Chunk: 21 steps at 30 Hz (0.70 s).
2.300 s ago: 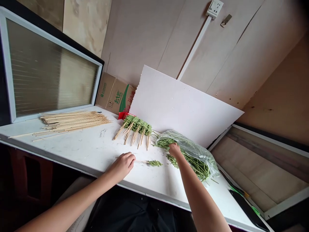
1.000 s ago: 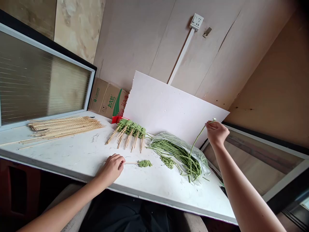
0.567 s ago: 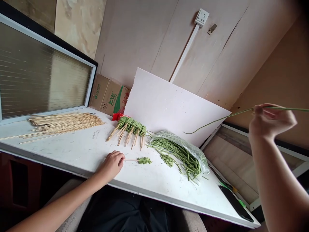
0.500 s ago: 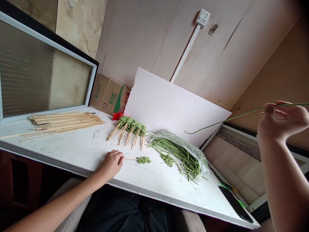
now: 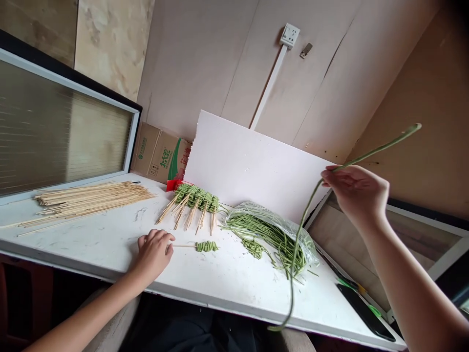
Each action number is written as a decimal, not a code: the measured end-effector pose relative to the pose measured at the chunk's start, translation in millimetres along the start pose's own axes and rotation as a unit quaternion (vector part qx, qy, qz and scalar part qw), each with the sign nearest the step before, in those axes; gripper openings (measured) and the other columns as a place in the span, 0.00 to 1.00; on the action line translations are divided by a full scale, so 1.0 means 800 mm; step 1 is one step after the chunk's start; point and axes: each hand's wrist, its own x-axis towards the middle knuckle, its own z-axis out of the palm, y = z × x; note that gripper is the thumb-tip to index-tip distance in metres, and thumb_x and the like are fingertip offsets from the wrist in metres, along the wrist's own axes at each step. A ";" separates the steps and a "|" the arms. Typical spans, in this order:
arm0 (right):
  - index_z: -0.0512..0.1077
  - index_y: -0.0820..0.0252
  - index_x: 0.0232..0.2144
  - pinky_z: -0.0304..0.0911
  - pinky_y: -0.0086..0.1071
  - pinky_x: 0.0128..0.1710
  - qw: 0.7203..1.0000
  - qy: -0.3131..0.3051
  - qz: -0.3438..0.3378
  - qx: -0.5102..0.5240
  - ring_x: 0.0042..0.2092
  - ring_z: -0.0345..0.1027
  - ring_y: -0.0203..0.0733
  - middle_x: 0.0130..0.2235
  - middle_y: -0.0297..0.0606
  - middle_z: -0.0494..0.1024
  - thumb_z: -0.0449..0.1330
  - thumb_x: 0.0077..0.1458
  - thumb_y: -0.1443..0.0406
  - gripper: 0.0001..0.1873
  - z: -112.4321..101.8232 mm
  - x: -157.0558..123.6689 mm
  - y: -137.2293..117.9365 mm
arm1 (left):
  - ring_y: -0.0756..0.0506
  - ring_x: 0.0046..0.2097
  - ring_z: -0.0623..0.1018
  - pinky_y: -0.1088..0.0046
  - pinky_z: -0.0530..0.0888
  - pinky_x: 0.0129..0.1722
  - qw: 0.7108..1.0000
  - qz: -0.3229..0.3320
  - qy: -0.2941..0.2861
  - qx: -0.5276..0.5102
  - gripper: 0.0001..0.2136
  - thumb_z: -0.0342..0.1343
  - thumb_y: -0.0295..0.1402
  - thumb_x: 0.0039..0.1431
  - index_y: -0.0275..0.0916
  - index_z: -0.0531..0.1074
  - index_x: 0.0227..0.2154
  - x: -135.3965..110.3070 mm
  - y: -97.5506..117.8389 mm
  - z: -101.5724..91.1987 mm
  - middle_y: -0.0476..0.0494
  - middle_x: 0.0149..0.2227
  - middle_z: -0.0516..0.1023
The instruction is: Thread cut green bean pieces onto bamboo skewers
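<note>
Left hand (image 5: 153, 254), lower left, has its fingers closed on a skewer (image 5: 185, 246); right hand (image 5: 361, 193), right of frame, pinches a long bean (image 5: 292, 293), best kept unkinked, skewer steady

I see a long, slender green bean (image 5: 304, 213) paling toward one tip, and a skewered bundle of folded beans (image 5: 207, 246) ridged light and darker green. Faint grey streaks mark the white tabletop (image 5: 234, 278); that brown cardboard box (image 5: 161, 154) wears green and red print.
</note>
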 end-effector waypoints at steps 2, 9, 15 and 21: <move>0.81 0.62 0.31 0.80 0.34 0.33 0.999 -0.035 0.015 0.028 0.30 0.78 0.38 0.39 0.42 0.85 0.76 0.48 0.53 0.18 0.015 -0.008 -0.014 | 0.35 0.52 0.75 0.55 0.68 0.50 0.998 0.036 0.007 -0.055 0.08 0.53 0.30 0.63 0.41 0.77 0.41 0.010 0.019 -0.010 0.39 0.45 0.82; 0.82 0.59 0.36 0.82 0.40 0.38 0.970 -0.162 0.106 0.145 0.33 0.81 0.44 0.34 0.41 0.85 0.74 0.50 0.47 0.22 0.076 -0.033 -0.065 | 0.37 0.55 0.78 0.56 0.75 0.56 0.943 0.042 -0.035 -0.328 0.20 0.56 0.48 0.67 0.43 0.73 0.55 0.072 0.146 -0.062 0.36 0.57 0.79; 0.82 0.60 0.40 0.80 0.48 0.48 0.916 -0.226 0.196 0.267 0.38 0.83 0.48 0.37 0.44 0.86 0.76 0.49 0.50 0.23 0.119 -0.050 -0.082 | 0.37 0.60 0.77 0.59 0.73 0.59 0.860 0.051 -0.108 -0.496 0.26 0.57 0.54 0.65 0.45 0.70 0.60 0.103 0.214 -0.066 0.35 0.58 0.78; 0.81 0.60 0.43 0.79 0.45 0.43 0.885 -0.339 0.224 0.228 0.38 0.82 0.47 0.38 0.45 0.86 0.74 0.50 0.50 0.25 0.126 -0.071 -0.028 | 0.49 0.23 0.68 0.74 0.63 0.24 0.848 -0.026 -0.141 -0.511 0.25 0.50 0.56 0.67 0.37 0.77 0.43 0.105 0.194 -0.067 0.51 0.22 0.69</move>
